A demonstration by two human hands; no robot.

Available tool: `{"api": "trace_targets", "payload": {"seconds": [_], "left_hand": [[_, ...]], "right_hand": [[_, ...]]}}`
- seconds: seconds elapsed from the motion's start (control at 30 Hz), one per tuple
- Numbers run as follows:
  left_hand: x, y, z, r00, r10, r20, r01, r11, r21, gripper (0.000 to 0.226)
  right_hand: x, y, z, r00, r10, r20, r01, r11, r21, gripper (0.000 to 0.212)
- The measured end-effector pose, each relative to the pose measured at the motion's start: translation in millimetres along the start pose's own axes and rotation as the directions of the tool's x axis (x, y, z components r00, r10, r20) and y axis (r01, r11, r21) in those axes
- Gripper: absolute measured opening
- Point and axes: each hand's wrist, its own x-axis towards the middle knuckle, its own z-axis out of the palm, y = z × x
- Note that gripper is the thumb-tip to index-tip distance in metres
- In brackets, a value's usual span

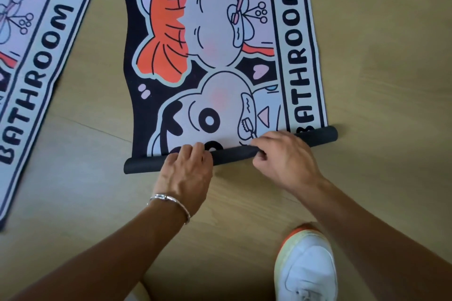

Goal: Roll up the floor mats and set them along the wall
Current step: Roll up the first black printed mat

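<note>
A cartoon-printed floor mat [208, 39] reading "BATHROOM" lies flat on the wooden floor, its near end turned over into a thin black roll [232, 153]. My left hand [188, 166] grips the roll left of its middle, fingers curled over the top. My right hand [278, 156] grips the roll right of its middle, thumb tucked under and fingers over it. A second mat [36, 68] with the same print lies flat at the left, cut off by the frame edge.
My white shoe with an orange heel [305, 269] stands on the floor at the lower right, close behind the roll. A strip of bare wooden floor [97, 110] separates the two mats. No wall is in view.
</note>
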Motion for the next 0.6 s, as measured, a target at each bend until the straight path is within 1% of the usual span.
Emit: {"api": "trace_targets", "payload": {"seconds": [0.07,0.13,0.2,0.27,0.3,0.33,0.4,0.47,0.6], "left_hand": [[13,-7,-4,0.999,-0.042,0.003,0.043,0.997,-0.068,0.019],[28,-16,-13,0.994,-0.102,0.033,0.107,0.976,-0.189,0.022],[37,-21,-18,0.986,-0.161,0.052,0.169,0.933,-0.319,0.024],[37,-20,-20,0.983,-0.183,0.019,0.177,0.911,-0.372,0.027],[36,-19,-18,0.984,-0.176,-0.015,0.159,0.919,-0.362,0.025],[36,-18,-16,0.984,-0.173,-0.044,0.148,0.931,-0.335,0.023],[36,-14,-12,0.979,-0.187,-0.082,0.160,0.953,-0.259,0.024],[34,-11,-6,0.980,-0.175,-0.096,0.156,0.971,-0.181,0.030],[21,-15,5,0.990,-0.017,-0.142,0.012,0.999,-0.038,0.044]], "right_hand": [[6,1,-6,1.000,0.000,0.020,0.000,1.000,-0.002,0.038],[9,0,-5,1.000,-0.011,0.005,0.011,1.000,-0.002,0.038],[6,-3,2,0.997,-0.047,-0.065,0.046,0.999,-0.026,0.042],[3,-4,8,0.985,-0.076,-0.154,0.067,0.996,-0.064,0.049],[2,-2,11,0.978,-0.086,-0.191,0.072,0.994,-0.077,0.052],[0,-1,14,0.976,-0.090,-0.196,0.073,0.993,-0.090,0.053],[1,1,16,0.980,-0.104,-0.170,0.084,0.989,-0.122,0.055],[5,1,12,0.984,-0.119,-0.135,0.099,0.984,-0.145,0.052],[19,-3,-5,0.992,-0.119,-0.046,0.112,0.984,-0.139,0.043]]}}
